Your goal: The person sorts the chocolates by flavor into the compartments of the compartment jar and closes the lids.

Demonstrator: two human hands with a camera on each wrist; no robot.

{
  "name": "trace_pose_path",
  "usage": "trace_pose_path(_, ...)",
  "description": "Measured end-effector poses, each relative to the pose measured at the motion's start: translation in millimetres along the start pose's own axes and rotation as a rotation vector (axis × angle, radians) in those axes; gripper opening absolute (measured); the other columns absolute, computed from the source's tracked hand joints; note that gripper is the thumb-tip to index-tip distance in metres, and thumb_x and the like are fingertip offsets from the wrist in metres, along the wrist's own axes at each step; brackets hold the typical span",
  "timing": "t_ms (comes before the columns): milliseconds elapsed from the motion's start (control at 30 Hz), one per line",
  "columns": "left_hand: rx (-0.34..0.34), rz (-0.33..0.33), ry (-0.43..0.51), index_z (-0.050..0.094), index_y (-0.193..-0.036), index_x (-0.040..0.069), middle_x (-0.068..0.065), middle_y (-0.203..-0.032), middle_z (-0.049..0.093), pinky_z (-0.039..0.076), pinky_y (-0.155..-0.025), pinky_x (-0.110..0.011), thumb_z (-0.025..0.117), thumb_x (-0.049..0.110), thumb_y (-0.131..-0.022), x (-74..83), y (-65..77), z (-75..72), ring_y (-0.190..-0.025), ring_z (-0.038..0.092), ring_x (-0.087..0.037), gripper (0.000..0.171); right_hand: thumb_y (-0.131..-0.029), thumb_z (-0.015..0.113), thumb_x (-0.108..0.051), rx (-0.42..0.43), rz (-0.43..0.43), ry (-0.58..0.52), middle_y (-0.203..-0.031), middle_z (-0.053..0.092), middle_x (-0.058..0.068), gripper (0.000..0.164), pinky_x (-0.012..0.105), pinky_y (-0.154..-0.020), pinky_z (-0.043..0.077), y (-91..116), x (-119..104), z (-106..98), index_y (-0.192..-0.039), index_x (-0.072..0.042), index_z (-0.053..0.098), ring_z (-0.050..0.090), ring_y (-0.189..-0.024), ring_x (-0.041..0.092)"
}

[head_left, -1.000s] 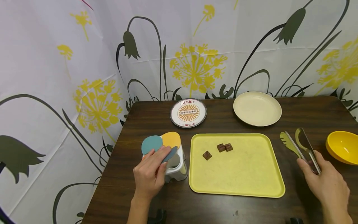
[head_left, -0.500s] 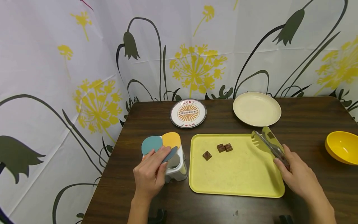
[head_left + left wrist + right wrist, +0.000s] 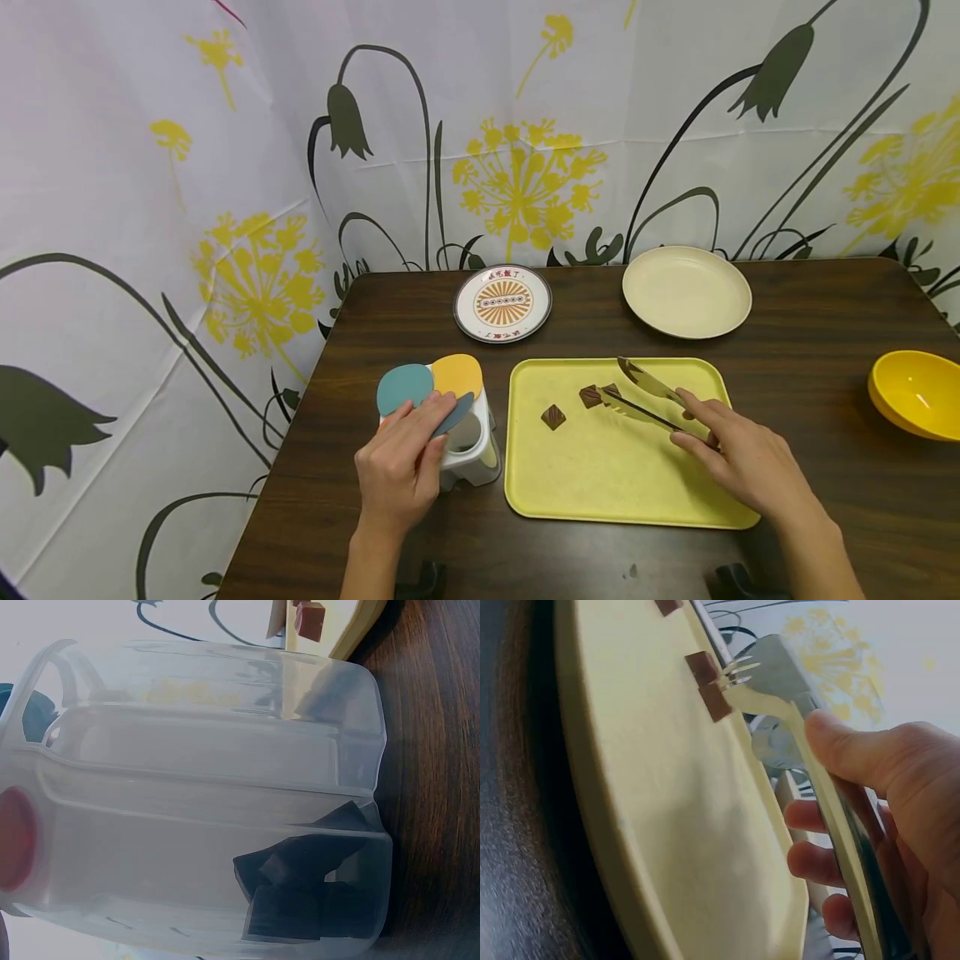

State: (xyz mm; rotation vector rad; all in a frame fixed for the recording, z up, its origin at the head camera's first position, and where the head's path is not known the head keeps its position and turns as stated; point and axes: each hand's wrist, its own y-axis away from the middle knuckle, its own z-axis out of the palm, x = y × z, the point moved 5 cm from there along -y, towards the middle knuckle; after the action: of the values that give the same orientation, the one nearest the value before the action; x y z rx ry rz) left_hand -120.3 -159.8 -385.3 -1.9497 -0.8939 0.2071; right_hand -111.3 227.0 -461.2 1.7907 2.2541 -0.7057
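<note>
My left hand (image 3: pixel 401 458) rests over a white divided container (image 3: pixel 474 467) with coloured lids, holding up its blue-grey lid (image 3: pixel 454 414). The round opening beneath is exposed. Several dark pieces (image 3: pixel 300 889) lie inside a clear compartment of it, in the left wrist view. My right hand (image 3: pixel 738 450) grips a pair of tongs (image 3: pixel 647 380) above the yellow tray (image 3: pixel 600 483). The spread tong tips reach the right one of two adjoining chocolates (image 3: pixel 590 397); whether they touch it I cannot tell. A third chocolate (image 3: pixel 553 417) lies apart, to the left.
Behind the tray stand a patterned white plate (image 3: pixel 502 304) and a cream plate (image 3: pixel 686 292). A yellow bowl (image 3: pixel 915 396) is at the right of the dark wooden table (image 3: pixel 585 562). A flower-printed cloth (image 3: pixel 420 167) hangs along the back and left.
My right hand has carried the tongs leftward from beside the yellow bowl to over the chocolates on the tray. The left hand has stayed at the container with the lid held up.
</note>
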Motion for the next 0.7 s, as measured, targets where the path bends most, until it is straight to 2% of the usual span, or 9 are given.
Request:
trace_pose_path(100,-0.007,-0.009,0.004,0.071,-0.119,0.007,-0.005,-0.114,0.071,0.052,-0.089,-0.049,0.048,0.033,-0.102,-0.4,0.0,0.4,-0.101,0.069,-0.025,0.039,-0.089,0.07,-0.041,0.01,-0.01,0.022,-0.087,0.057,-0.012,0.056,0.029,-0.05,0.036,-3,-1,2,-0.139,-0.021,0.056,0.047,-0.063,0.001)
trace_pose_path(167,-0.007,-0.009,0.004,0.071,-0.119,0.006,-0.005,-0.114,0.071,0.052,-0.089,-0.05,0.047,0.033,-0.102,-0.4,-0.1,0.4,-0.101,0.069,-0.025,0.04,-0.089,0.069,-0.043,-0.001,-0.013,0.028,-0.088,0.056,-0.012,0.056,0.029,-0.05,0.036,-5,-1,4,-0.139,-0.021,0.056,0.048,-0.064,0.001)
trace_pose_path(367,-0.001,-0.006,0.005,0.071,-0.118,0.006,-0.005,-0.113,0.072,0.052,-0.09,-0.049,0.047,0.034,-0.102,-0.2,-0.2,-0.1,-0.101,0.069,-0.026,0.04,-0.093,0.064,-0.044,-0.069,-0.017,0.018,-0.111,0.065,-0.006,0.056,0.033,-0.054,0.043,-11,-2,9,-0.143,-0.021,0.053,0.059,-0.074,0.004)
trace_pose_path(700,-0.004,-0.009,0.009,0.071,-0.119,0.006,-0.006,-0.114,0.071,0.052,-0.09,-0.048,0.047,0.033,-0.102,-0.5,0.2,0.0,-0.101,0.069,-0.026,0.04,-0.095,0.063,-0.038,-0.091,-0.022,0.04,-0.122,0.065,-0.001,0.05,0.039,-0.056,0.046,-14,0,14,-0.141,-0.021,0.055,0.066,-0.082,0.018)
